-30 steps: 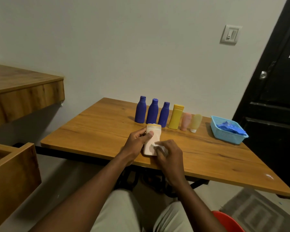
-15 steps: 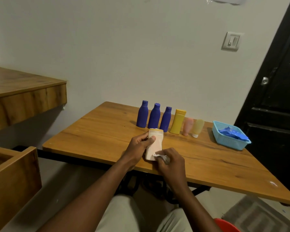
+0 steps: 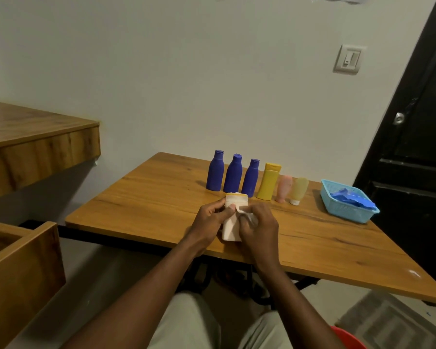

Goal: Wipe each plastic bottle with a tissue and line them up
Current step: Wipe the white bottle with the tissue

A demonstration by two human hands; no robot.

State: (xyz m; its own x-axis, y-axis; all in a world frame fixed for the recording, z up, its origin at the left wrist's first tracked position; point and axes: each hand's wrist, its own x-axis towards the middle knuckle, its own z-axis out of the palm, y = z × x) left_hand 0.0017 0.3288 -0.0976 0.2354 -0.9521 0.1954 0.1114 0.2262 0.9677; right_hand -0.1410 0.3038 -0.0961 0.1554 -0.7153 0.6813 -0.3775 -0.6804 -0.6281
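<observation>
My left hand (image 3: 209, 220) grips a cream-white bottle with a yellowish cap (image 3: 230, 226) above the near part of the wooden table (image 3: 149, 205). My right hand (image 3: 258, 226) pinches a small white tissue (image 3: 247, 215) against the bottle's upper right side. Behind them a row stands upright: three blue bottles (image 3: 233, 173), a yellow bottle (image 3: 269, 181), a pink tube (image 3: 283, 188) and a pale yellow tube (image 3: 298, 190).
A light blue basket (image 3: 347, 210) holding blue material sits at the table's right. A black door (image 3: 418, 137) is further right. Wooden furniture (image 3: 35, 142) stands on the left. A red object (image 3: 350, 338) shows at the bottom edge.
My right hand with the tissue has slid up the bottle from its lower part toward the cap. The camera view has tilted up a little.
</observation>
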